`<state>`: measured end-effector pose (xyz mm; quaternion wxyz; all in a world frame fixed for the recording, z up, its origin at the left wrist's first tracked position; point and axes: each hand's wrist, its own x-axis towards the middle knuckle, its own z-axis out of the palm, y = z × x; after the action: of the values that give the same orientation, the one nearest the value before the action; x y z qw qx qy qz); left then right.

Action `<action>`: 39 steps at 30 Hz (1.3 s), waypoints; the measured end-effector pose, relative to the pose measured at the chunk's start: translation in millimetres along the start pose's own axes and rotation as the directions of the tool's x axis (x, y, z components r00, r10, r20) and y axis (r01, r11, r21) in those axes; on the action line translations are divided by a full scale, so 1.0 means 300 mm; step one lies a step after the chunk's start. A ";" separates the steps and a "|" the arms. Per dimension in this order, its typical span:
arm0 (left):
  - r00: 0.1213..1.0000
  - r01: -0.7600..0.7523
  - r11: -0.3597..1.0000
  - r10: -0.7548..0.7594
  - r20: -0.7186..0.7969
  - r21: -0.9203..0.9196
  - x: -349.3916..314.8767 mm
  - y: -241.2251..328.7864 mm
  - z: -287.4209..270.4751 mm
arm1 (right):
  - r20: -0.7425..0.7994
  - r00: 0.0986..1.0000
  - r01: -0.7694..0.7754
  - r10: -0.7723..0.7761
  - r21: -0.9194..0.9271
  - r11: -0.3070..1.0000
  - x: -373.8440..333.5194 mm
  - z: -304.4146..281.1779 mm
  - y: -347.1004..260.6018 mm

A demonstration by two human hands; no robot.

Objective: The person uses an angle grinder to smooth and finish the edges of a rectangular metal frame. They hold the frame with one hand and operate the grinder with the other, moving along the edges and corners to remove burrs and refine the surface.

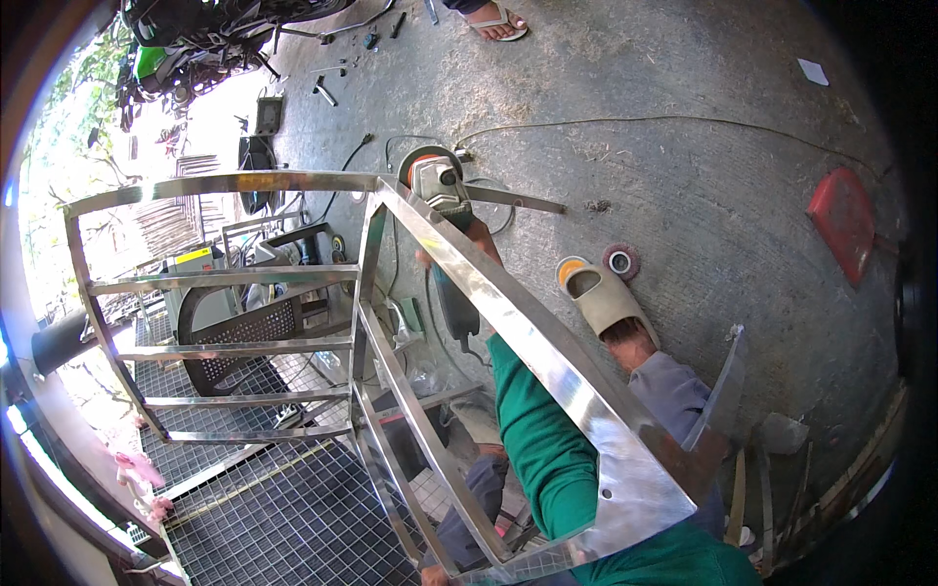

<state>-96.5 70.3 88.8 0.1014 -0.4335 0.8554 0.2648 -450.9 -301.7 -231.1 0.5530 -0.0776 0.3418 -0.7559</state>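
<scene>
A bright, shiny metal frame (518,308) of square tubing with several crossbars stands tilted in front of me, filling the middle and left. My right hand (481,240), at the end of a green sleeve, is closed around an angle grinder (451,293) behind the long top rail. The grinder's round disc (422,154) is beside the frame's upper corner; whether it touches the metal I cannot tell. Only a small part of my left hand (435,576) shows at the lower edge, closed at the bottom tube of the frame; most of it is out of view.
Two abrasive wheels (621,261) lie by my sandalled foot (611,305). A long cord (664,118) crosses the concrete floor. A red metal piece (842,225) is at right. Another person's foot (496,21), a motorcycle (195,49) and a hammer (325,92) are at the back. Metal grating (283,518) lies lower left.
</scene>
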 end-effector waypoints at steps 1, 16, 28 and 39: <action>1.000 0.013 1.000 -0.013 0.001 -0.010 0.000 0.001 -0.001 | -0.002 1.000 0.001 -0.001 -0.001 1.000 0.000 -0.001 -0.002; 0.994 -0.006 0.987 -0.011 0.108 0.159 -0.089 -0.069 0.006 | -0.021 1.000 0.020 -0.020 -0.018 1.000 -0.016 -0.016 -0.010; 0.998 -0.002 1.000 0.004 0.067 -0.028 -0.050 -0.056 0.005 | -0.021 1.000 0.014 -0.014 -0.031 0.999 -0.036 -0.009 0.001; 0.959 0.242 0.966 -0.224 0.172 -0.094 -0.020 -0.009 -0.018 | -0.024 1.000 0.005 -0.007 -0.058 0.998 -0.085 0.020 0.021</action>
<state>-90.5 70.2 94.7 0.1753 -0.5137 0.7708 0.3335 -433.6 -282.4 -223.8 0.5441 -0.0857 0.3701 -0.7481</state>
